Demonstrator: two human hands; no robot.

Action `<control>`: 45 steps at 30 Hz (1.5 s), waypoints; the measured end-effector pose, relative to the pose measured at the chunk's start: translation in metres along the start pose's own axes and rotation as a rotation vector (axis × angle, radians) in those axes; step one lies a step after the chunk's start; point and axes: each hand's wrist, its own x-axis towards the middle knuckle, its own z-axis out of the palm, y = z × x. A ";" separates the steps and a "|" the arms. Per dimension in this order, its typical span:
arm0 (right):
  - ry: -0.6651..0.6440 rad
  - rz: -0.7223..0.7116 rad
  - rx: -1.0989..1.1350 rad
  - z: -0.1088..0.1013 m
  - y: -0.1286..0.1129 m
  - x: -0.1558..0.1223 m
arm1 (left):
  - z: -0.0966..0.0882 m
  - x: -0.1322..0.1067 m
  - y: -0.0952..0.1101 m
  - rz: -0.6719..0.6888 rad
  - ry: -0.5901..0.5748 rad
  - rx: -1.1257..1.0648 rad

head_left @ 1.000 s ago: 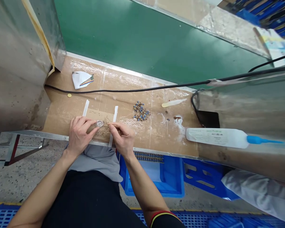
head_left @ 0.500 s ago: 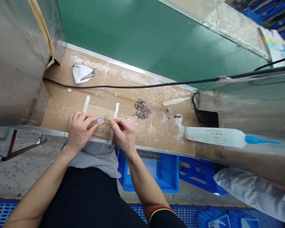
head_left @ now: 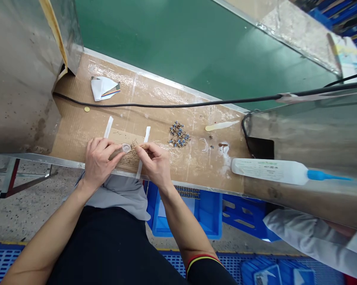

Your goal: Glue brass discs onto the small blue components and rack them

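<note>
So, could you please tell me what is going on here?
At a cardboard-covered bench, the person's left hand holds a small clear container. The right hand pinches a thin stick, one end close to the container. To the right is a pile of small blue-and-brass parts; farther right is a white bottle.

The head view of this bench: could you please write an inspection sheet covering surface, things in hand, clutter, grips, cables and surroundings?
Surface: brown cardboard sheet with a dried-looking white smear.
Things in hand: small round clear piece; thin tan stick, tip touching or just beside it, unclear which.
Clutter: pile of small blue-and-brass parts; white bottle with blue nozzle.
Grips: bare left grip closed on the clear piece; bare right grip pinching the stick.
Cables: long black cable crossing the cardboard.
Surroundings: blue plastic crate below the bench edge; grey metal panel at left.
</note>
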 end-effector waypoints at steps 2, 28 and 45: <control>-0.010 -0.002 0.004 -0.001 -0.001 0.001 | 0.000 0.000 0.000 0.000 0.001 0.002; -0.048 0.008 -0.062 -0.005 -0.009 0.009 | 0.000 0.000 0.001 -0.035 -0.028 -0.012; -0.079 -0.029 -0.098 -0.006 -0.013 0.012 | 0.000 0.000 0.000 -0.014 -0.009 0.002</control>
